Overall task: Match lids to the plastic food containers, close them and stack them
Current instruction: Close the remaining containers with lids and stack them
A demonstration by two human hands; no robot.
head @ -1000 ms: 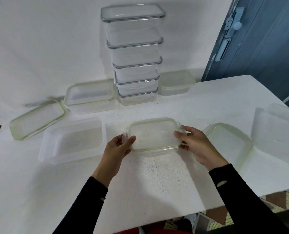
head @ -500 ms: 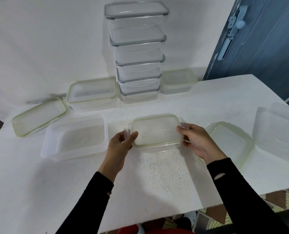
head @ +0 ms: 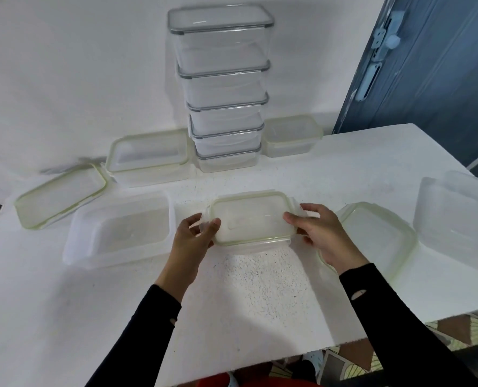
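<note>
Grip, both hands: your left hand (head: 193, 236) and right hand (head: 323, 237) each curl round one short end of the small clear rectangular plastic container with a green-rimmed lid (head: 250, 217). Your thumbs lie on the lid top and your fingers wrap down over the end flaps. The container rests on the white speckled table (head: 260, 297), directly between your hands. I cannot tell whether the end flaps are latched, because your fingers cover them.

Around the grip:
- Just outside your left hand sits an open clear plastic tub (head: 120, 233), and farther out is a loose flat green-rimmed lid (head: 60, 195).
- Just outside your right hand is a second loose green-rimmed lid (head: 377, 236), and beyond it a large clear tub (head: 455, 216) near the table edge.
- Ahead of the grip, at the wall, stands a tall stack of five grey-rimmed closed containers (head: 226, 88).

Step, as judged: you are latching this lid, with stacking to follow.

Risks from here:
- Pressing one end harder than the other could seat that end and lift the opposite one, so press both evenly.
- A fingertip left under a flap could get pinched when it snaps down.
- Your right wrist is close to the second lid, and an outward sweep could push it toward the large tub and the edge.
- The stack is already tall, so a nudge while reaching over it could topple it.
</note>
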